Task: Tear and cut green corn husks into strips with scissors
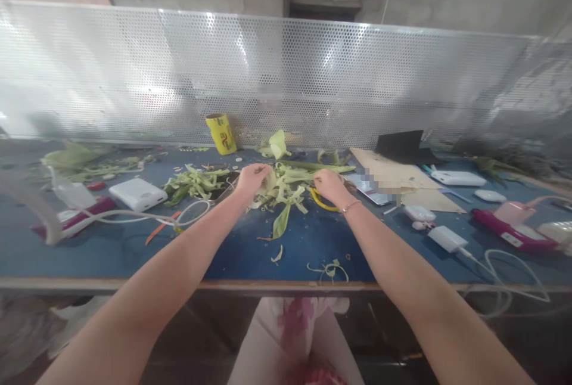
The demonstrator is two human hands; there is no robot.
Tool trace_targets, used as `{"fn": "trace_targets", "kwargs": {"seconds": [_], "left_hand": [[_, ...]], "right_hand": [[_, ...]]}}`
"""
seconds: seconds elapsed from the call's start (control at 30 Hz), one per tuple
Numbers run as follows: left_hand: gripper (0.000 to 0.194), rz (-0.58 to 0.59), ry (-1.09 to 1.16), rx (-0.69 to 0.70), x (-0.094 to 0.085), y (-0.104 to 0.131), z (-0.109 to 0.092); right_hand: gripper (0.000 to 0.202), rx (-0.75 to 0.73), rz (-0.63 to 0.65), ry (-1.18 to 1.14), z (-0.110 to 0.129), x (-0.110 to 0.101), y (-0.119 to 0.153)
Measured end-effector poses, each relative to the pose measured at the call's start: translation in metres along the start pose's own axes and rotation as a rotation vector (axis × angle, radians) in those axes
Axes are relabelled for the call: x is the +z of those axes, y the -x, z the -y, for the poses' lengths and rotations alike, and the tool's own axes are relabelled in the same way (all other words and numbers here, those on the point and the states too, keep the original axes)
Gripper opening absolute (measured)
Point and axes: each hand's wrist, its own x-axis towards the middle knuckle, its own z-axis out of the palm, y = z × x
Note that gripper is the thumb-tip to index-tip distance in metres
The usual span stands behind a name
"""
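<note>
Reaching across a blue table (pixel 250 266), a person held both hands well apart at a heap of pale green leaves (pixel 286 185), which lay at the center of the scene. The left hand (pixel 252 179), its fingertips drawn together, was at the heap's 9 o'clock edge; the right hand (pixel 329 185), curled into a loose fist, was at 3 o'clock, just above a yellow loop (pixel 322 201). The blur made it impossible to tell what, if anything, either hand gripped. A long green stem (pixel 313 166) stretched along the heap's 12 o'clock side. Around the heap, a yellow container (pixel 221 136) stood tilted at 11 o'clock, a smaller leaf pile (pixel 194 183) lay at 9, a phone (pixel 378 195) at 3 and a white charger (pixel 447 238) at 4. A perforated metal screen (pixel 201 63) rose at 12 o'clock.
</note>
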Motion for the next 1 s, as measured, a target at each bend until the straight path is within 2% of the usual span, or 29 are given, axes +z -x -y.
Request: {"fn": "trace_targets", "kwargs": {"seconds": [0.1,0.33,0.5,0.67,0.83,1.0], "left_hand": [[0.018,0.031,0.15,-0.092,0.004,0.005,-0.003],[0.011,0.022,0.204,-0.147,0.006,0.011,-0.008],[0.009,0.081,0.328,-0.187,0.009,0.013,-0.013],[0.02,0.067,0.455,-0.205,0.014,0.016,-0.018],[0.031,0.161,0.433,-0.133,0.015,0.022,-0.022],[0.036,0.228,0.344,-0.022,0.015,0.026,-0.02]], "right_hand": [[0.022,0.063,-0.025,-0.014,0.008,-0.004,0.001],[0.021,-0.007,-0.03,-0.095,0.017,0.0,0.004],[0.023,-0.216,-0.127,-0.218,0.02,-0.004,0.004],[0.029,-0.411,-0.192,-0.271,0.039,-0.019,0.012],[0.029,-0.524,-0.2,-0.275,0.057,-0.022,0.018],[0.034,-0.572,-0.169,-0.262,0.061,-0.019,0.02]]}}
